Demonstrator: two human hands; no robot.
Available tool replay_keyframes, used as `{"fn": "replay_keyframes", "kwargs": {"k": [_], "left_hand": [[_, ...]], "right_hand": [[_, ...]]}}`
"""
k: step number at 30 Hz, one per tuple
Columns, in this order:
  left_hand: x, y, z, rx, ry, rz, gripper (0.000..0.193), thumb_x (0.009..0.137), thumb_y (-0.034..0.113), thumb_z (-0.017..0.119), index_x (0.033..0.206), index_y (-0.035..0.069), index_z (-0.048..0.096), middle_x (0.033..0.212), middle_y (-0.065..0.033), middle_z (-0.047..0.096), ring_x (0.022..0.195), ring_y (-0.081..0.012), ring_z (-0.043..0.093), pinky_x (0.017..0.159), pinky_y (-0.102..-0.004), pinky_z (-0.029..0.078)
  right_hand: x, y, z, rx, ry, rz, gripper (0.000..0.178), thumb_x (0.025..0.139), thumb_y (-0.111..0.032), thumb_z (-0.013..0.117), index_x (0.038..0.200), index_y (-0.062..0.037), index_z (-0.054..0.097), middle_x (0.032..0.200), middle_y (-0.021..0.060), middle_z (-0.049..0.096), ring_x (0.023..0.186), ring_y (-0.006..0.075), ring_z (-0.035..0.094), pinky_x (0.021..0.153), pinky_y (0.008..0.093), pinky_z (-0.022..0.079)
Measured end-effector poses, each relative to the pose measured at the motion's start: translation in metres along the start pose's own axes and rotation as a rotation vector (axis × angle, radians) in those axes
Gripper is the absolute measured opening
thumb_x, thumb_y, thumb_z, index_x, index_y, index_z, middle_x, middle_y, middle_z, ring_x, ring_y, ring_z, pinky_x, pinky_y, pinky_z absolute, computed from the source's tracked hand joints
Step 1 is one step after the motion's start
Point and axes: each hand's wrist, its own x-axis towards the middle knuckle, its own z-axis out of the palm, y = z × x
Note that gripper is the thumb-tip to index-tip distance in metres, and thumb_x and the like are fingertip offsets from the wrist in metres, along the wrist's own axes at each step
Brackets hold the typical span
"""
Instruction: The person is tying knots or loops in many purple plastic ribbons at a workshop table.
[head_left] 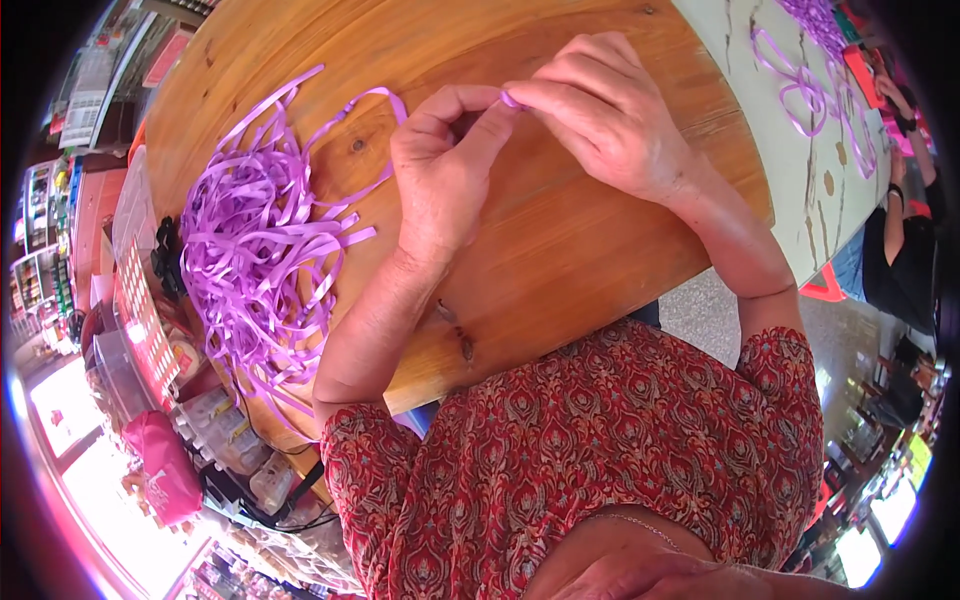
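Both my hands meet above the far middle of the wooden table (pixel 570 240), fingertips touching. Between them shows a small bit of purple ribbon (pixel 512 100). My left hand (pixel 447 150) pinches it with thumb and forefinger, and my right hand (pixel 605 115) pinches it from the other side; most of the piece is hidden by my fingers. A strand of ribbon loops on the table just left of my left hand. Farther left lies a big tangled heap of shiny purple ribbons (pixel 255 230), with several loose ends sticking out.
At the right, a white marble-patterned table (pixel 745 60) bears more purple ribbon (pixel 810 100). A person in dark clothes (pixel 895 260) is beyond it. Left of my table are plastic containers (pixel 225 430), a pink pouch (pixel 163 465) and dark cables. Shelves stand at the far left.
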Motion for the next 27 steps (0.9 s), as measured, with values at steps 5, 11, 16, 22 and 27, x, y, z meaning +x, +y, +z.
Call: {"fn": "replay_keyframes", "kwargs": {"k": [5, 11, 16, 22, 27], "left_hand": [[0.002, 0.001, -0.003, 0.042, -0.008, -0.108, 0.009, 0.083, 0.002, 0.065, 0.091, -0.002, 0.064, 0.079, -0.0021, 0.063, 0.072, -0.0062, 0.055, 0.066, -0.0194, 0.045], [0.005, 0.007, -0.012, -0.007, -0.106, -0.292, 0.014, 0.082, 0.007, 0.067, 0.093, -0.001, 0.064, 0.083, -0.0026, 0.063, 0.076, -0.0067, 0.055, 0.067, -0.0190, 0.045], [0.006, 0.001, -0.012, -0.002, -0.152, -0.221, 0.014, 0.082, 0.008, 0.068, 0.092, -0.001, 0.064, 0.083, -0.0017, 0.062, 0.075, -0.0058, 0.054, 0.066, -0.0179, 0.044], [0.004, 0.006, -0.006, 0.003, -0.042, -0.230, 0.013, 0.082, 0.007, 0.067, 0.092, -0.001, 0.062, 0.081, 0.0018, 0.060, 0.072, -0.0029, 0.051, 0.064, -0.0159, 0.042], [0.003, 0.004, -0.002, 0.040, -0.015, -0.190, 0.012, 0.083, 0.005, 0.065, 0.092, 0.000, 0.061, 0.082, 0.0022, 0.059, 0.072, -0.0025, 0.051, 0.065, -0.0159, 0.043]], "right_hand": [[0.002, 0.003, -0.004, -0.065, 0.001, -0.141, 0.032, 0.061, 0.000, 0.067, 0.093, -0.0010, 0.065, 0.081, 0.0039, 0.059, 0.072, 0.0191, 0.055, 0.064, 0.0319, 0.043], [0.004, 0.007, -0.008, -0.009, -0.020, -0.222, 0.037, 0.059, -0.003, 0.067, 0.096, -0.0007, 0.066, 0.079, 0.0041, 0.060, 0.073, 0.0194, 0.057, 0.064, 0.0315, 0.044], [0.005, 0.014, -0.006, 0.023, -0.016, -0.075, 0.024, 0.069, -0.004, 0.070, 0.093, -0.0037, 0.067, 0.079, 0.0046, 0.062, 0.072, 0.0177, 0.057, 0.063, 0.0282, 0.045], [0.005, 0.012, -0.008, 0.338, 0.022, 0.174, 0.016, 0.074, -0.008, 0.070, 0.090, -0.0049, 0.066, 0.079, 0.0039, 0.061, 0.072, 0.0183, 0.059, 0.065, 0.0290, 0.048], [0.004, 0.008, -0.010, 0.410, -0.073, 0.270, 0.012, 0.076, -0.003, 0.068, 0.088, -0.0023, 0.065, 0.078, 0.0059, 0.062, 0.070, 0.0164, 0.057, 0.063, 0.0267, 0.046]]}}
